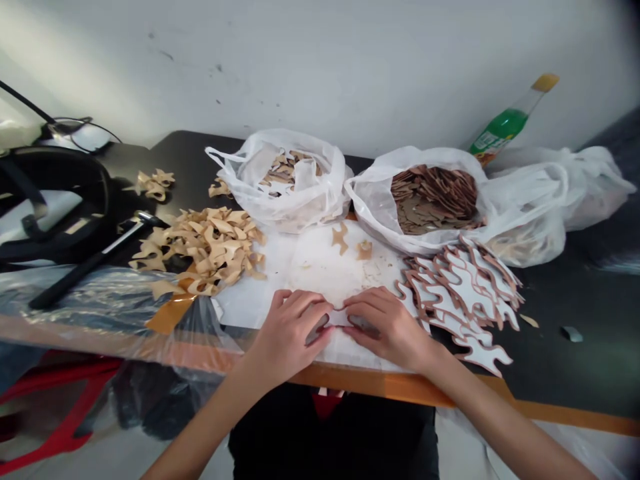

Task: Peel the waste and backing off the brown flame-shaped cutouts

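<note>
Near the table's front edge, my left hand (295, 330) and my right hand (387, 323) face each other over a white sheet (285, 260). Between them they pinch a small white piece (339, 317), one end in each hand's fingertips. Two tan scraps, one (340, 238) beside the other (365, 250), lie on the sheet beyond my hands. To the left spreads a heap of curled tan pieces (215, 247). On the right, white pieces with brown edges (460, 287) lie overlapping in a pile.
At the back stand an open plastic bag (310, 207) with tan pieces and another (370, 193) with stacked brown pieces. Further right are tied bags (540, 200) and a green bottle (505, 127). A black-handled tool (90, 270) lies left, near a black bag (55, 173).
</note>
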`<state>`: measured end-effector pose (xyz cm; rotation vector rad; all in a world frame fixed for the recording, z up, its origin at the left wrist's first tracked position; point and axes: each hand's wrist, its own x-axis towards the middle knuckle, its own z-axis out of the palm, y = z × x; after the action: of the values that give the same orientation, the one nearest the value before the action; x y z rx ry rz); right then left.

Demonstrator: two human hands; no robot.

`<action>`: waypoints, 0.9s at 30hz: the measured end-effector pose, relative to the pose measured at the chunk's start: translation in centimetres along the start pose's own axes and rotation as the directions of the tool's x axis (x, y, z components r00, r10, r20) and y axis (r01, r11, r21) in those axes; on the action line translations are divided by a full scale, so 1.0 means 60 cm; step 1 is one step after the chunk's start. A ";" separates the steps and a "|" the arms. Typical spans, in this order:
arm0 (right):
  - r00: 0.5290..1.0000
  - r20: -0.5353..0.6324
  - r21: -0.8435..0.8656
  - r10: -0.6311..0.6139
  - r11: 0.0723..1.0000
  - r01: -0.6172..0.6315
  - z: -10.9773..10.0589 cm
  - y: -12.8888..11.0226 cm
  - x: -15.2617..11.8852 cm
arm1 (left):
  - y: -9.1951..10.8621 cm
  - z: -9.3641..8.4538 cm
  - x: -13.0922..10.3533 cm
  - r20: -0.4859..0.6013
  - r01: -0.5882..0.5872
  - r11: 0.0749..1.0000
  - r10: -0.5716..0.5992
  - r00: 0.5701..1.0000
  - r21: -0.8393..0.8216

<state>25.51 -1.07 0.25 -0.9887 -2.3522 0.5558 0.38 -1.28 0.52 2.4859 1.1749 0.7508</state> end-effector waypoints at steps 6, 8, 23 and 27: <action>1.000 0.008 0.032 0.024 0.999 -0.025 -0.002 -0.001 0.001 | -0.004 0.000 0.004 0.037 0.046 0.997 -0.044 0.998 -0.054; 0.999 0.008 0.036 0.034 0.999 -0.034 -0.002 -0.001 0.000 | -0.005 0.000 0.005 0.054 0.064 0.995 -0.060 0.997 -0.077; 0.999 -0.016 0.023 0.036 0.999 -0.036 0.001 0.001 -0.002 | -0.005 -0.005 0.009 0.147 0.147 0.981 -0.128 0.981 -0.125; 0.999 -0.028 0.043 0.041 0.998 -0.040 0.001 0.000 -0.004 | -0.008 -0.005 0.011 0.166 0.176 0.975 -0.152 0.974 -0.139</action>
<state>25.62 -1.24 0.13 -1.0210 -2.2904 0.6004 0.27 -0.44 0.76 2.2449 1.2017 0.5698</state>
